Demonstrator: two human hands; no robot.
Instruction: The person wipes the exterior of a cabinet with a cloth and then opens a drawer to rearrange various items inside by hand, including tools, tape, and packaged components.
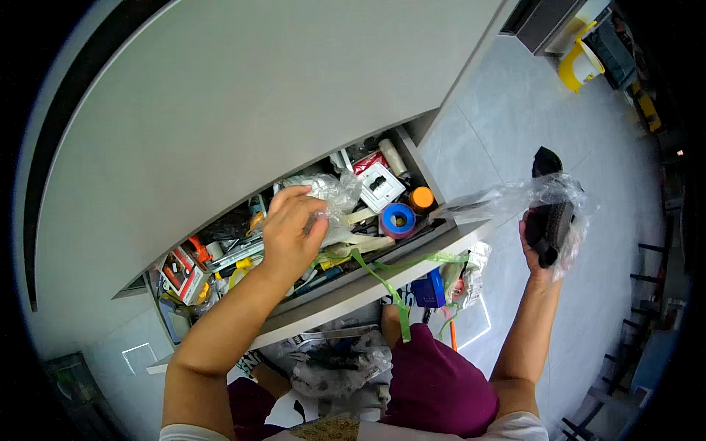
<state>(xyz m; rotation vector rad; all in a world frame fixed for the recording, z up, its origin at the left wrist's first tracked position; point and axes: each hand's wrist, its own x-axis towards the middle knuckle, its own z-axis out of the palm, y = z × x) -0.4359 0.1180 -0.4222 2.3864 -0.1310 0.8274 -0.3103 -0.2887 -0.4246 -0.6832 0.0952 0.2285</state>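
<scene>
My left hand [289, 229] is over the open drawer [346, 294], its fingers loosely bent and apart. Its fingertips are beside a crumpled clear plastic bag [334, 192] on top of the drawer's contents; I see no firm hold on it. Out to the right, above the floor, my right hand [531, 246] is closed around a black object [553, 220] in a clear plastic bag [507, 197]. The bag's loose end stretches left toward the drawer's corner. The object's exact kind is unclear through the plastic.
The drawer holds a blue-centred tape roll [398, 220], an orange-capped bottle [421, 198], a white socket plate [380, 186] and a red-and-white box [184, 275]. Green strips [386, 283] hang over its front. Between my legs lies more bagged stuff [342, 367]. A blue box [429, 289] is nearby.
</scene>
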